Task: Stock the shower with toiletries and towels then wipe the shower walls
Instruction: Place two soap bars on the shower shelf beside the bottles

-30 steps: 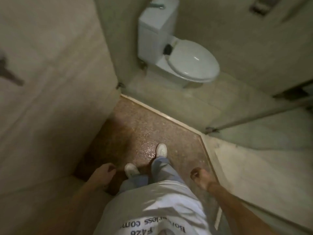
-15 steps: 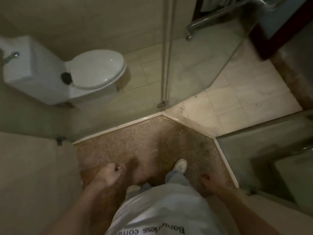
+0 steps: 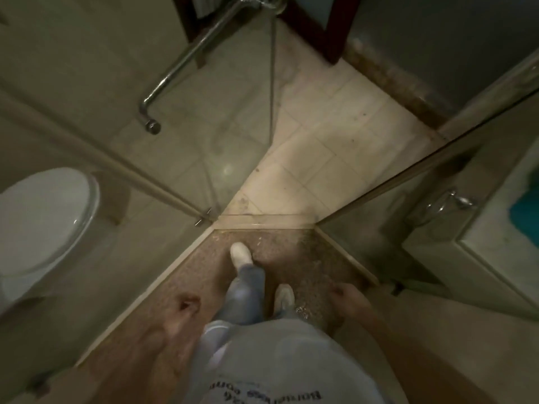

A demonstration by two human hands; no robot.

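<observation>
I stand on the brown speckled shower floor (image 3: 306, 258), facing the doorway between glass panels. My left hand (image 3: 182, 313) hangs at my left side with fingers loosely curled and nothing in it. My right hand (image 3: 345, 298) hangs at my right side, also holding nothing. The open glass shower door (image 3: 233, 126) with its chrome bar handle (image 3: 186, 62) swings outward ahead. No toiletries or towels are in my hands; something teal (image 3: 525, 211) lies on the counter at far right, behind glass.
A white toilet (image 3: 43, 217) stands left, behind the glass wall. Pale floor tiles (image 3: 329, 147) lie beyond the threshold. A dark wooden door frame (image 3: 320, 33) is at the top. A vanity counter (image 3: 472, 246) with a chrome fixture (image 3: 455, 199) sits at right.
My view has swung from the toilet toward the shower doorway. My left foot has stepped forward near the threshold. Both hands stay low at my sides, holding nothing.
</observation>
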